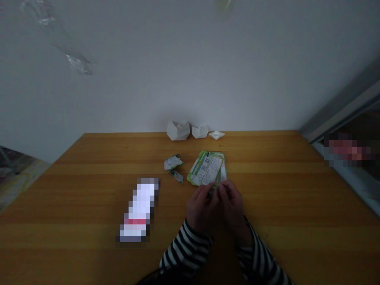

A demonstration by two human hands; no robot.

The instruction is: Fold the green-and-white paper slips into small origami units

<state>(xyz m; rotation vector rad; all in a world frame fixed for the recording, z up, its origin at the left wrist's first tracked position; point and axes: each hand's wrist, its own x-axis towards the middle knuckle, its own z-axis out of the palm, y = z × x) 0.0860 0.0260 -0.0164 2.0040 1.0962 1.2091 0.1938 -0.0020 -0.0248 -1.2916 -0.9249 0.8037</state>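
Close together over the near edge of a stack of green-and-white printed paper sheets (208, 168), both of my hands are closed in a pinch. My left hand (201, 205) and my right hand (232, 204) meet at the fingertips around a small piece of green printed paper (211, 191), mostly hidden by the fingers. Its exact folded shape cannot be made out. Left of the stack lie a folded piece of the same printed paper (172, 162) and a smaller scrap (177, 175).
Along the wall (190, 71) stand a large white paper boat (178, 131), a smaller one (200, 132) and a flatter folded one (217, 135). A blurred-out phone (139, 209) with a lit screen lies on the wooden table (267, 170), left of my hands.
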